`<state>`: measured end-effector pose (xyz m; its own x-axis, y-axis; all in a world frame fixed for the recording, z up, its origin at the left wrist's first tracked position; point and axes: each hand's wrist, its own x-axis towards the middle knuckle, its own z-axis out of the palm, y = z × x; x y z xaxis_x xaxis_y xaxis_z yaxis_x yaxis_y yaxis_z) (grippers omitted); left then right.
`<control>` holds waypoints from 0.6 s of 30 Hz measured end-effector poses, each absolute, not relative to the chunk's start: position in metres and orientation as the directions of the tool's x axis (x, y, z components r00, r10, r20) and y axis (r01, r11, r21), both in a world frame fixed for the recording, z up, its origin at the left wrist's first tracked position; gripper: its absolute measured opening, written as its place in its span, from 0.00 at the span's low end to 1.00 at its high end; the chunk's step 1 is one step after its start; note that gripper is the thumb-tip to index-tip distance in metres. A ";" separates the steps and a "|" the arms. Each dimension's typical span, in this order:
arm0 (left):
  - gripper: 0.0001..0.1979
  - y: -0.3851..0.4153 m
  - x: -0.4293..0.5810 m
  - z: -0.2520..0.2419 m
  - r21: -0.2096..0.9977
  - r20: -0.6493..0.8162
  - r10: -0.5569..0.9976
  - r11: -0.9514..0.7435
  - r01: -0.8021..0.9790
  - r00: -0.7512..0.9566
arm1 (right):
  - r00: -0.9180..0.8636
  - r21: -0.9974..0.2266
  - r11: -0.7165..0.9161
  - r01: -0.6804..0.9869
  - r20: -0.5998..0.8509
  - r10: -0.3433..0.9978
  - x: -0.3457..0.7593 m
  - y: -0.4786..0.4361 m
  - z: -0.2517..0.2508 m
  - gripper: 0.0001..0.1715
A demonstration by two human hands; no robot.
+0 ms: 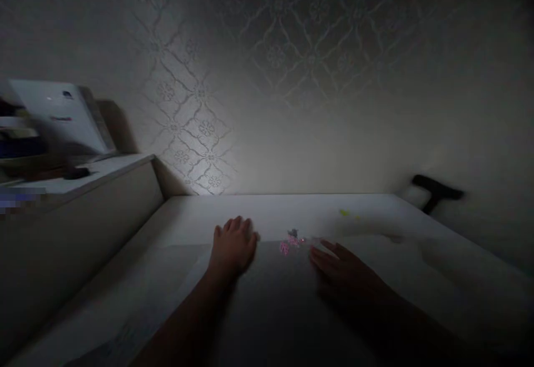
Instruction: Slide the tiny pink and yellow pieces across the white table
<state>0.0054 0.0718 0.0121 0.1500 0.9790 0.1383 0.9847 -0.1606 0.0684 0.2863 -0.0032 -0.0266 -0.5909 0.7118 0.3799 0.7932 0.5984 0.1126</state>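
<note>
A pale sheet (273, 283), perhaps paper or thin cloth, lies over the white tabletop (233, 206). My left hand (234, 246) rests near the sheet's far edge with its fingers spread and slightly bent, the thumb out to the right. Between my hands is a small pink and grey floral motif (289, 243); whether it is printed or made of loose pieces I cannot tell. To its right, my right hand (344, 267) reaches inward, fingers stretched out low over the sheet, dark and a little blurred. Neither hand visibly holds anything.
On the left rises a white ledge (112, 180) bearing a white box (62, 117) and blurred clutter. A black T-shaped object (436, 189) stands at the right edge. Small yellow marks (344, 212) lie toward the back. A patterned wall (312, 105) closes off the far side.
</note>
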 end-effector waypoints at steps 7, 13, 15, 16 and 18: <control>0.26 0.073 0.005 0.011 0.066 0.134 0.980 -0.158 0.985 0.148 | -0.462 0.267 0.381 0.885 0.401 0.791 0.386 0.040 -0.043 0.22; 0.25 0.072 0.004 0.012 0.065 0.139 0.979 -0.157 0.985 0.147 | -0.189 0.108 0.159 0.981 0.396 0.898 0.442 0.084 -0.056 0.28; 0.25 0.073 0.004 0.012 0.069 0.132 0.981 -0.151 0.986 0.141 | -0.182 0.085 0.162 0.983 0.362 0.914 0.445 0.094 -0.056 0.27; 0.26 0.073 0.004 0.012 0.069 0.129 0.982 -0.150 0.986 0.141 | -0.178 0.079 0.161 0.984 0.350 0.920 0.445 0.099 -0.055 0.28; 0.26 0.073 0.004 0.011 0.071 0.126 0.983 -0.145 0.987 0.135 | -0.165 0.071 0.150 0.986 0.339 0.926 0.444 0.106 -0.053 0.28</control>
<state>0.0044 0.0735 0.0112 0.1353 0.9828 0.1259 0.9869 -0.1450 0.0710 0.4439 0.1062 -0.0534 -0.1652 0.9262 0.3389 0.9862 0.1499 0.0709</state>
